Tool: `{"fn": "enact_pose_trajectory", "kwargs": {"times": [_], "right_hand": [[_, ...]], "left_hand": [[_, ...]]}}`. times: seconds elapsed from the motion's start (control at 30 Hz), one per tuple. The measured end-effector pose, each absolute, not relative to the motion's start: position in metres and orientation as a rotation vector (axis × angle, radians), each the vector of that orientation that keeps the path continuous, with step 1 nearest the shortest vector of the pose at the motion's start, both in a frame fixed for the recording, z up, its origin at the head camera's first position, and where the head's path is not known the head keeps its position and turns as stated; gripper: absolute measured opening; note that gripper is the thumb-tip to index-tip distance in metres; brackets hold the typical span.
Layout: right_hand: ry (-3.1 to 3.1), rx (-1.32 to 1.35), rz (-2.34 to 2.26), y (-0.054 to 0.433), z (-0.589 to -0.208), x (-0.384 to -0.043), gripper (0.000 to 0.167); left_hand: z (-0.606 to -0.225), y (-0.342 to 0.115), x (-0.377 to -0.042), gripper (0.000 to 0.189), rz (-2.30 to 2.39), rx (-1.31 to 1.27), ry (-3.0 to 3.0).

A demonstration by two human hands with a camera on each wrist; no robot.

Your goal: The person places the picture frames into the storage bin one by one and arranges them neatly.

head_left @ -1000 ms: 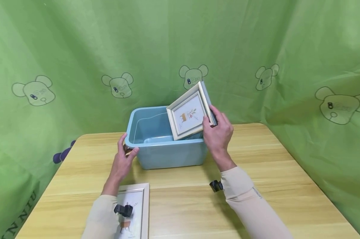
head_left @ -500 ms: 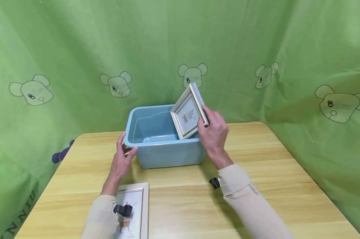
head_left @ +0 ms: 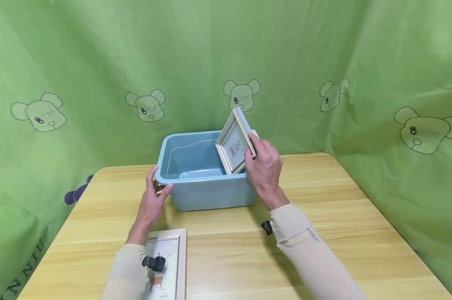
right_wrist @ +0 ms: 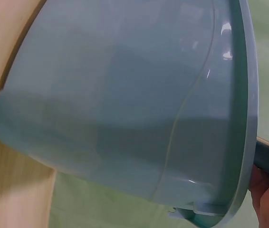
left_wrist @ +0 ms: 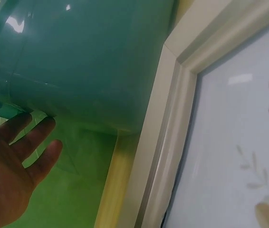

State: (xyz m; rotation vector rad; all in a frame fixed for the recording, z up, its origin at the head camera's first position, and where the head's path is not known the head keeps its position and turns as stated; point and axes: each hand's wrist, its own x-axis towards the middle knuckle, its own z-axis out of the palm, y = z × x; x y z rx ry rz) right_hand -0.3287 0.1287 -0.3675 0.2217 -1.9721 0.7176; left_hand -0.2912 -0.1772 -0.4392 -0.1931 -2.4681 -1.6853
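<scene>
A light-blue plastic bin [head_left: 211, 195] stands on the table. My right hand [head_left: 265, 171] grips a cream picture frame [head_left: 226, 157] by its right edge, thumb on the front side and fingers on the back. The frame is tilted, its lower part inside the bin's right end and its upper corner above the rim. A small pale corner shows just behind it. My left hand [head_left: 152, 204] holds the bin's near left corner, thumb at the front and index finger at the side. In the left wrist view its other fingers [left_wrist: 44, 159] spread under the rim.
A second cream picture frame [head_left: 182, 258] lies face up near the table's front, partly under the left forearm. The wooden table [head_left: 323, 233] has green curtains [head_left: 286, 50] with bear heads behind and beside it. Something purple [head_left: 76, 195] pokes out past the left edge.
The right hand has moved left and slightly down with the picture frame, which has turned more edge-on and sits a little lower in the bin. The left hand stays at the corner.
</scene>
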Motion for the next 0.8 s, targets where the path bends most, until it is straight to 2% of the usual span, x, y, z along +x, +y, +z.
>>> {"fn": "enact_pose_trajectory", "kwargs": {"times": [0.17,0.47,0.8], "right_hand": [[-1.991,0.254,0.646,0.126,-0.366,-0.331,0.04],[-2.033,0.28,0.586,0.123,-0.368,-0.338,0.04],[-2.068,0.231,0.504,0.119,-0.37,-0.343,0.038]], "left_hand": [[-0.43,-0.174,-0.284,0.075,-1.688,-0.177,-2.483],[-0.457,-0.182,-0.302,0.073,-1.654,-0.185,-2.456],[-0.455,-0.183,-0.301,0.073,-1.658,-0.18,-2.444]]}}
